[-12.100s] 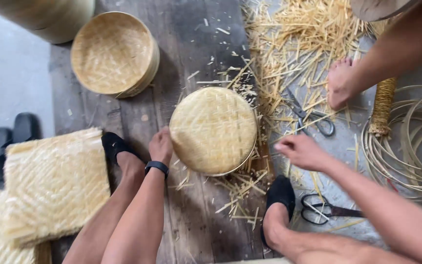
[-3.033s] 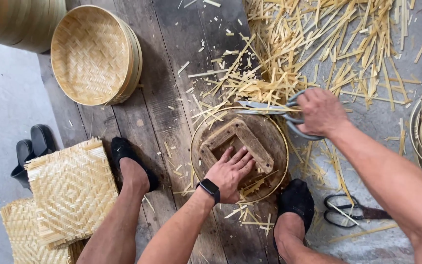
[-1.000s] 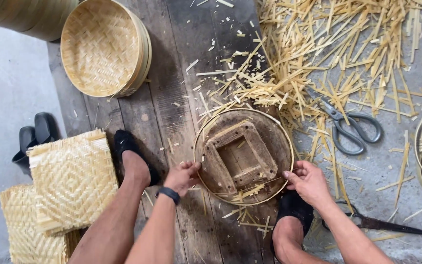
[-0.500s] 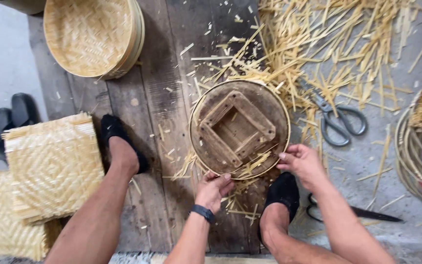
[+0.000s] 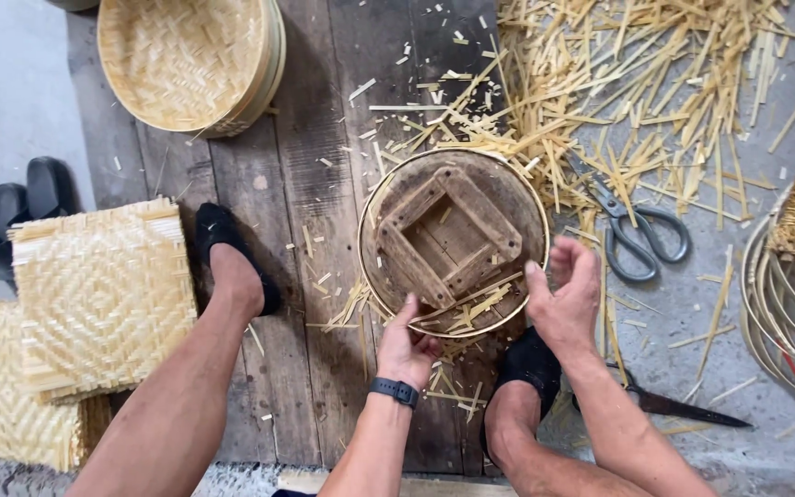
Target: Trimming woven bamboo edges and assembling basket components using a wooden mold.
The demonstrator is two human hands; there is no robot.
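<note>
Evidently to steady it between both feet, the left hand [image 5: 407, 345] pinches the near rim of the round wooden mould with its square frame [image 5: 453, 241], while the right hand [image 5: 565, 299] hovers unclenched beside its edge, holding nothing.

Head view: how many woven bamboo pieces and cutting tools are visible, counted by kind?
Square woven bamboo mats: 2
Round woven bamboo tray stack: 1
Grey metal scissors: 1
Dark-bladed second cutting tool, partly hidden: 1
Total: 5
</note>
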